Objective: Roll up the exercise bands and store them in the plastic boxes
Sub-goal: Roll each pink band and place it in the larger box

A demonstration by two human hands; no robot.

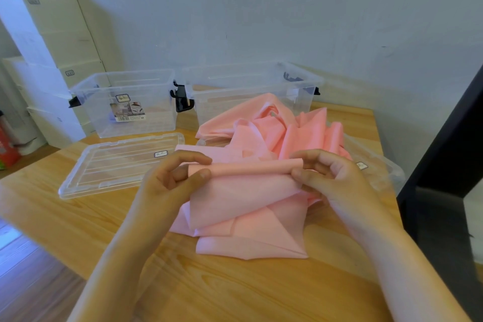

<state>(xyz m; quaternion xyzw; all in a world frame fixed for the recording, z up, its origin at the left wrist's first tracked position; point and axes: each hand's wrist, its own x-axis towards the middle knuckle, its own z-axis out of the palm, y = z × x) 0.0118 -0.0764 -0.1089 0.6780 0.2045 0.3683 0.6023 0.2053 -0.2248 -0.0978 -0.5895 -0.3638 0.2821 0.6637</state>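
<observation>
two bare hands meet over a wooden table [78, 217]. the left hand [167, 180] pinches one end of a pink exercise band [243, 191] between thumb and curled fingers, and the right hand [332, 178] pinches the other end the same way. between them the band's top edge is turned over into a narrow roll, likely the first turn of rolling it up, with both ends held level so the roll stays straight. the rest of the band hangs down and lies in loose folds on the table in front of the person. behind the hands, more pink band material [274, 123] sits in a crumpled heap, not yet rolled. a clear lid [109, 170] lies flat to the left, and another lid [379, 170] peeks out to the right. at the back, two open clear plastic boxes stand side by side, the left box [125, 104] and the right box [251, 83], ready to receive rolls. cardboard cartons [52, 47] are stacked against the wall.
</observation>
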